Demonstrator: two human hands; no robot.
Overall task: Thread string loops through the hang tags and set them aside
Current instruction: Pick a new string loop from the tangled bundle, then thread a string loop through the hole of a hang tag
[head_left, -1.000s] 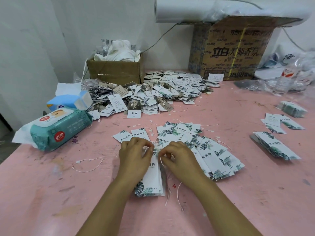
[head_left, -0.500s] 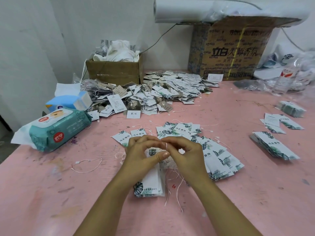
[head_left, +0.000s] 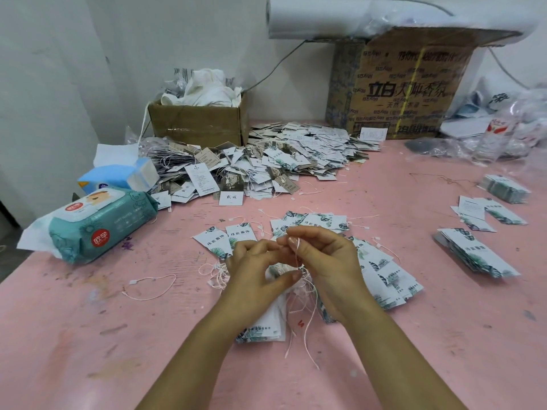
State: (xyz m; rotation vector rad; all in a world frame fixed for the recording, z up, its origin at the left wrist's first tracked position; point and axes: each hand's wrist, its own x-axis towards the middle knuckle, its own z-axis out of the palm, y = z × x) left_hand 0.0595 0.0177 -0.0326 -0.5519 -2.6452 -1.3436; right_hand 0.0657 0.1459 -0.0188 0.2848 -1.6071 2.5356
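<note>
The left hand (head_left: 254, 270) and right hand (head_left: 328, 261) are bare, like both forearms (head_left: 207, 338) (nails short, glossy).

Scuffed pink worktable (head_left: 429, 335) against a plain white wall (head_left: 74, 54), soft even indoor light.
Tabletop is stained and scratched and fills most of the view; wall runs along its far and left sides, with a dark cable (head_left: 273, 68) slanting across it; a strip of grey floor (head_left: 7, 263) shows at far left.

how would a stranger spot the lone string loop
Start at the teal wet-wipes pack on the pink table's left. Nearer the person, left of the left hand, lies one string loop. Unlike the tangle beside that hand, it lies alone, touching no tag.
</note>
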